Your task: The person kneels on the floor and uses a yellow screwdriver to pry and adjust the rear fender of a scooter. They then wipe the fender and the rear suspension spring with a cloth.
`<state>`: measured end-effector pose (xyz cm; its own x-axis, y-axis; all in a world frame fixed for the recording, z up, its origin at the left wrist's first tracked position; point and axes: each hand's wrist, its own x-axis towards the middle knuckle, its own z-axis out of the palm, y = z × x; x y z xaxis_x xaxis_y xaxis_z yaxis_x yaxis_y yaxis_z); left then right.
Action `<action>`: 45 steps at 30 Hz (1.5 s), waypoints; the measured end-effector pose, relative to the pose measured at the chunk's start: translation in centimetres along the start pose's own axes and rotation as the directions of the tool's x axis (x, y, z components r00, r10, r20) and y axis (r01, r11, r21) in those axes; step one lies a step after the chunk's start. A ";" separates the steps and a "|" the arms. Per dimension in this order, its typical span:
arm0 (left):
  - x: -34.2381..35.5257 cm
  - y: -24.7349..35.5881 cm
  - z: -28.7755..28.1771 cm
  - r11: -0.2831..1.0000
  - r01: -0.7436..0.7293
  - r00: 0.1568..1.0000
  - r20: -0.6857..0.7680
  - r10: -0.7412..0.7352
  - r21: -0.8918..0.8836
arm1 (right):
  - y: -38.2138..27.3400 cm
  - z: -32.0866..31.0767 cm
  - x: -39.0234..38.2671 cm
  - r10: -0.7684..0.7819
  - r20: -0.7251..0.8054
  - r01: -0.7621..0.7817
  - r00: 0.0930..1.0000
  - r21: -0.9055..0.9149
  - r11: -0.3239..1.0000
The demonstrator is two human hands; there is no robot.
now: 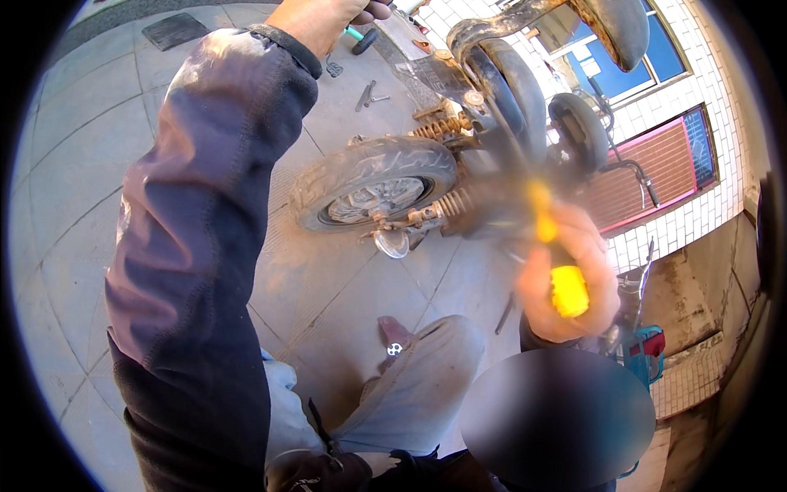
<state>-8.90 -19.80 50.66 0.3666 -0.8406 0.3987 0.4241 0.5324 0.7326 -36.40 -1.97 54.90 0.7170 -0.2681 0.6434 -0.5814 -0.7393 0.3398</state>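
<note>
My right hand (574,262) is closed round a yellow-handled tool (570,291), raised in front of the two-wheeler's frame; its upper part is smeared by motion. The two-wheeler has a dusty tyre (328,193), a rusty spring (426,131) and curved dark parts (492,78) above. My left arm stretches up the left side, and my left hand (344,10) is at the top edge with curled fingers. What it holds, if anything, is cut off from view.
Loose metal tools (369,98) and a dark mat (174,31) lie on the paving (98,246). My bent leg (410,369) is below the tyre. A white brick wall (705,90) with windows stands right, near a teal object (652,348). A blurred oval covers the lower right.
</note>
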 end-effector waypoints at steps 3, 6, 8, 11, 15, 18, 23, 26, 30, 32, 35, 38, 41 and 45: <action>0.1 -0.9 0.1 1.000 -0.001 1.000 0.018 0.001 -0.002 | -0.1 -0.6 -0.4 0.042 -0.026 -0.041 0.999 0.044 0.998; -0.1 -0.7 0.4 1.000 0.005 1.000 0.023 -0.005 0.002 | 0.2 -0.6 -0.1 -0.029 -0.038 0.031 0.999 0.039 0.999; -0.3 -0.5 0.5 1.000 0.016 1.000 0.021 -0.017 0.020 | 0.1 -0.5 0.6 -0.005 0.049 0.009 0.999 -0.068 0.998; -0.1 -0.5 0.5 0.999 -0.020 0.999 0.030 0.019 0.025 | 0.8 -0.7 -0.4 0.021 -0.053 -0.018 0.998 0.061 0.998; -0.6 -0.3 0.8 0.994 0.092 0.996 -0.001 -0.092 0.054 | 0.5 -1.5 -1.4 0.098 -0.153 -0.067 0.983 0.197 0.978; -0.8 -0.8 1.4 0.995 0.053 0.999 -0.007 -0.053 0.084 | 0.6 -1.8 -1.8 0.105 -0.186 -0.056 0.977 0.251 0.966; -1.0 -0.6 1.9 0.991 0.060 0.998 -0.019 -0.059 0.119 | 0.7 -1.6 -1.7 0.083 -0.138 -0.046 0.987 0.253 0.966; -1.2 -0.4 1.9 0.989 0.071 0.997 -0.020 -0.069 0.129 | 1.1 -1.0 -1.4 0.052 -0.116 -0.027 0.992 0.212 0.977; -1.0 -0.6 2.1 0.991 0.074 0.997 -0.004 -0.074 0.111 | 2.6 0.6 -1.3 0.017 -0.146 0.000 0.989 0.111 0.994; -1.0 -0.5 2.1 0.990 0.080 0.997 -0.003 -0.080 0.112 | 1.9 0.2 -1.0 0.043 -0.113 -0.031 0.993 0.108 0.994; -1.2 -0.2 1.8 0.989 0.088 0.996 -0.015 -0.086 0.118 | 0.8 0.0 -2.2 0.167 -0.176 -0.110 0.970 0.294 0.950; -1.1 -0.3 1.6 0.992 0.073 0.997 -0.012 -0.072 0.104 | 0.8 -0.9 -1.8 0.148 -0.288 -0.030 0.946 0.377 0.926; -1.1 -0.4 1.9 0.992 0.072 0.997 -0.007 -0.071 0.099 | 1.5 -1.9 -1.0 0.171 -0.384 -0.014 0.907 0.379 0.925; -1.2 -0.4 1.9 0.990 0.074 0.997 -0.008 -0.074 0.119 | 2.4 -1.5 0.0 0.316 -0.439 -0.156 0.841 0.363 0.919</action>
<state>-11.10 -19.22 50.99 0.3410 -0.8768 0.3390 0.3484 0.4528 0.8207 -38.35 -2.81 56.68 0.2502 -0.1880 0.9498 -0.5060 -0.8617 -0.0373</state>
